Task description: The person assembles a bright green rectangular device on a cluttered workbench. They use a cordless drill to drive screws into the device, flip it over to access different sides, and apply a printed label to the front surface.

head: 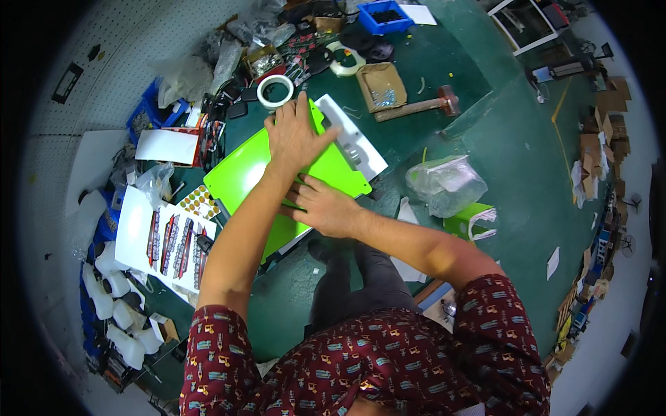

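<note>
A bright green sheet panel (pixel 244 171) with notched corners lies across the near part of the bench. My left hand (pixel 294 135) rests palm down on its far part, fingers spread towards the far edge and the thumb reaching over the right edge. Nearer my body, my right hand (pixel 325 205) presses flat on the same panel, its fingers apart beside my left wrist. Under the panel's right side a white plate (pixel 359 145) with cut-outs sticks out. Dark parts show along the panel's lower edge; what lies beneath is hidden.
Beyond the panel are a tape roll (pixel 275 92), a cardboard tray (pixel 381 88) of small parts, a mallet (pixel 416 107) and a blue bin (pixel 385 16). A sticker sheet (pixel 135 229) and white bottles (pixel 125 346) lie left. On the right sits a clear plastic bag (pixel 447 182).
</note>
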Action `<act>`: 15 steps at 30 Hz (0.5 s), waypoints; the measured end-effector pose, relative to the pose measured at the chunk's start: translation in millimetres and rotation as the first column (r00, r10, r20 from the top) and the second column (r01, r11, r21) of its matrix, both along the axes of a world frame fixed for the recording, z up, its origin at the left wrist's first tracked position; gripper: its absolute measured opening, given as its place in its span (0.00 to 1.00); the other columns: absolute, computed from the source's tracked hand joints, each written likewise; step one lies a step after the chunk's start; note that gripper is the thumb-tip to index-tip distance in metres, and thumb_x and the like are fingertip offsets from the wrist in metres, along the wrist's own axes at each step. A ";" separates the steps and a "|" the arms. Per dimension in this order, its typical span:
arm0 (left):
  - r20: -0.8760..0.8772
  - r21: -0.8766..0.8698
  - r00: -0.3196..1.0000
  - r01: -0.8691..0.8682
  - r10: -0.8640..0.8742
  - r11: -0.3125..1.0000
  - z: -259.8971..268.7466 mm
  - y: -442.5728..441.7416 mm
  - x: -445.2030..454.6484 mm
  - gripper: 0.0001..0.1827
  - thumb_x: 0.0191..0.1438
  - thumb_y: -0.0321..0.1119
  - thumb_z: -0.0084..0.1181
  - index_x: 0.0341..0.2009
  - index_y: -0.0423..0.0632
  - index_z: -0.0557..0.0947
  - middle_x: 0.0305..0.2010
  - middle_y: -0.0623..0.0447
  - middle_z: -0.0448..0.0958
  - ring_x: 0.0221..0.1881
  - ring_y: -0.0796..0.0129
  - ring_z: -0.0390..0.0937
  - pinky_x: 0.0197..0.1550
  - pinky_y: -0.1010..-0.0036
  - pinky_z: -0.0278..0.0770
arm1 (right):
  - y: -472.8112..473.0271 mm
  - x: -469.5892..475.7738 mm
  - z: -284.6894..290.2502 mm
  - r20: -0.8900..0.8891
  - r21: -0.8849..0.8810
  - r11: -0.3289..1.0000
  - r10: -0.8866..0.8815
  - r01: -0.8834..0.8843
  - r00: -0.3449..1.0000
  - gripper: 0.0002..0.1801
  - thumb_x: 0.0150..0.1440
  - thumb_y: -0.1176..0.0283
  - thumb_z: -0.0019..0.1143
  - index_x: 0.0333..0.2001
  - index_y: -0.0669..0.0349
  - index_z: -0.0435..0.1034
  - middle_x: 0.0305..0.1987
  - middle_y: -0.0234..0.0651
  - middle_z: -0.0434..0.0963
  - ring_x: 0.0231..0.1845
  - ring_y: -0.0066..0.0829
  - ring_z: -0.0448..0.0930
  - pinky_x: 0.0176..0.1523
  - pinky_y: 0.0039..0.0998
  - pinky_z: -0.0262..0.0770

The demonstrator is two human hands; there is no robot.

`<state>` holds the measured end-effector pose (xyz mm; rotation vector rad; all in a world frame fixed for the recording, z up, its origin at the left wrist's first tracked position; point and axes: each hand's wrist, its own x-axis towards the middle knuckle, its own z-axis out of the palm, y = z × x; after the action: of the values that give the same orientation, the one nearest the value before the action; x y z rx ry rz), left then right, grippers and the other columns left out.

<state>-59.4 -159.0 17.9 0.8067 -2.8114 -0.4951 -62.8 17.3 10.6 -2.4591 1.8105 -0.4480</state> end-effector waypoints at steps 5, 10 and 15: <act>0.053 0.022 0.998 -0.047 0.046 0.999 -2.5 -8.1 -9.6 0.52 0.53 0.71 0.61 0.68 0.39 0.74 0.60 0.37 0.77 0.63 0.46 0.74 0.61 0.46 0.66 | -8.0 -12.2 -1.6 0.046 -0.030 0.998 0.050 -0.048 0.998 0.33 0.57 0.66 0.58 0.68 0.50 0.71 0.72 0.40 0.71 0.76 0.39 0.67 0.81 0.47 0.52; 0.010 -0.039 0.998 -0.054 0.055 0.998 -8.5 -3.8 -6.3 0.49 0.54 0.66 0.64 0.68 0.40 0.74 0.59 0.39 0.78 0.61 0.47 0.75 0.59 0.49 0.69 | -4.7 -10.7 7.2 -0.041 0.025 0.999 -0.023 0.024 0.999 0.36 0.56 0.66 0.61 0.70 0.53 0.68 0.73 0.40 0.71 0.77 0.37 0.66 0.83 0.57 0.42; -0.011 -0.042 0.999 -0.049 0.049 0.998 -13.9 -5.5 -6.0 0.48 0.56 0.66 0.64 0.68 0.41 0.74 0.61 0.39 0.78 0.62 0.47 0.75 0.61 0.49 0.68 | -3.6 -9.4 -3.2 -0.099 0.001 1.000 -0.023 0.023 0.995 0.39 0.55 0.64 0.62 0.72 0.56 0.66 0.74 0.36 0.71 0.79 0.33 0.64 0.84 0.59 0.37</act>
<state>-65.4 -164.5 3.9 0.8599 -2.7753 -0.4299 -72.2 13.7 7.5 -2.5037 1.8755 -0.3311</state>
